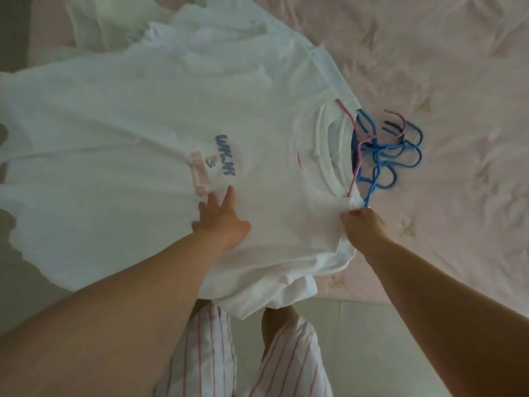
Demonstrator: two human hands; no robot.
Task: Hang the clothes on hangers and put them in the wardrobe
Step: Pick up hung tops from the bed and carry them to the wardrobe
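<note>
Centre frame, our left hand (221, 222) presses flat on the tee (137, 116), right hand (362, 223) pinching its shoulder; we should keep cloth taut over the pink hanger (355, 144).

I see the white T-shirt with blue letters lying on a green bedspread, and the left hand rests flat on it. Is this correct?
Not quite: the bedspread is pale pink, not green, as the head view shows. The white T-shirt with blue letters does lie on it, with the left hand resting flat on the shirt.
</note>
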